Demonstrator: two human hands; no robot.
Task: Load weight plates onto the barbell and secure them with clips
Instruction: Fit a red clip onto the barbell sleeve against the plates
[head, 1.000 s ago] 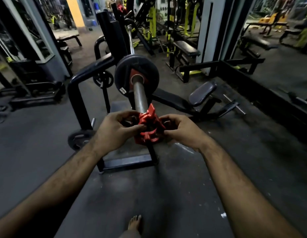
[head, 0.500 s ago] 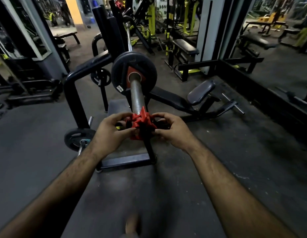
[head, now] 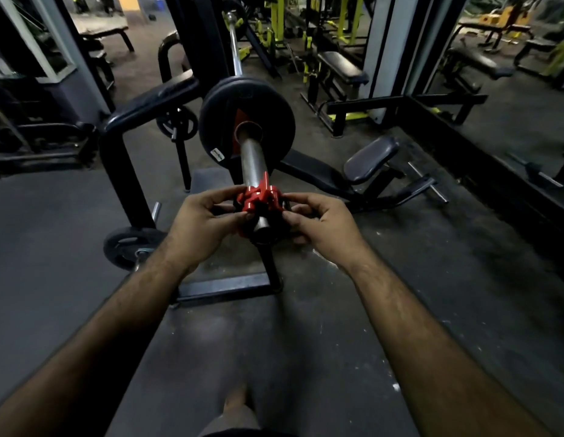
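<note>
A steel barbell sleeve (head: 254,156) points toward me from the rack. A black weight plate (head: 217,121) with a red centre sits far up the sleeve. Around the sleeve's near end is a red clip (head: 258,195), with the end face of the bar showing through it. My left hand (head: 198,225) pinches the clip's left side with thumb and fingers. Its right side is held by the curled fingers of my right hand (head: 318,222). A stretch of bare sleeve separates the clip from the plate.
A black bench frame (head: 123,159) stands left of the bar, with a small plate (head: 129,246) low beside it. An angled bench (head: 369,159) lies on the floor to the right. More benches and yellow machines fill the back. My foot (head: 235,402) shows at the bottom.
The clip has gone from in front of the sleeve's end onto it, so the bar's end now shows through the clip. Both hands moved forward with it.
</note>
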